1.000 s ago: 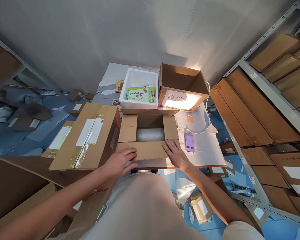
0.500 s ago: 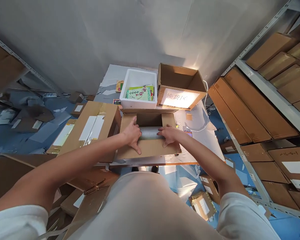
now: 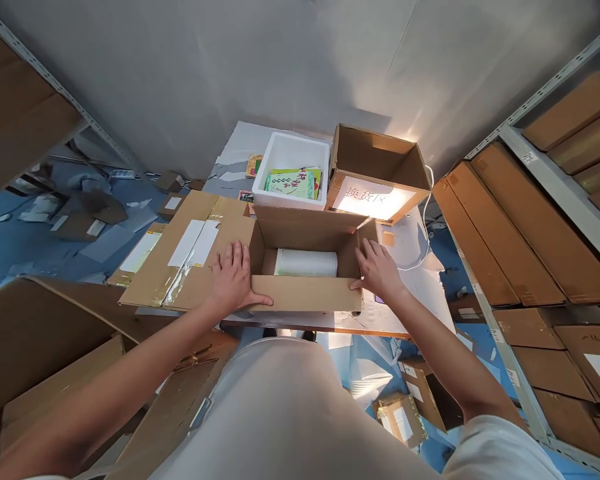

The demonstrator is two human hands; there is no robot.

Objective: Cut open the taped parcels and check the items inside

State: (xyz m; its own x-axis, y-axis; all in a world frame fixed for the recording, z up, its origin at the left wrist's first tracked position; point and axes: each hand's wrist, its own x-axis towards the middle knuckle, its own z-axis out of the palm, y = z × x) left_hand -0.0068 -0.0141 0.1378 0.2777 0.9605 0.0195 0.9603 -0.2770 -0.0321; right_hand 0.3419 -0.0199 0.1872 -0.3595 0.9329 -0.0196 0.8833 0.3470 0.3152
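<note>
An open cardboard box (image 3: 305, 293) sits at the front of the table, with a white roll-shaped thing (image 3: 307, 263) lying inside it. My left hand (image 3: 234, 280) is open, fingers spread flat over the box's left flap or the taped carton beside it; which one I cannot tell. Its thumb rests on the front panel of the open box. At the right front corner, my right hand (image 3: 379, 272) bends its fingers over the side and presses its thumb to the front, gripping the box there. Left of it stands a large taped carton (image 3: 180, 257) with white labels.
Behind the box stand a white foam bin (image 3: 265, 193) holding colourful booklets (image 3: 293, 183) and an open carton (image 3: 375, 200) with a handwritten sign. A white cable (image 3: 425, 247) runs along the right. Shelves of cartons (image 3: 510, 220) rise on the right; more boxes litter the floor.
Both hands have moved outward from the roll to the box's sides. The flaps at the sides are folded outward, so the roll shows more fully. The view has shifted slightly.
</note>
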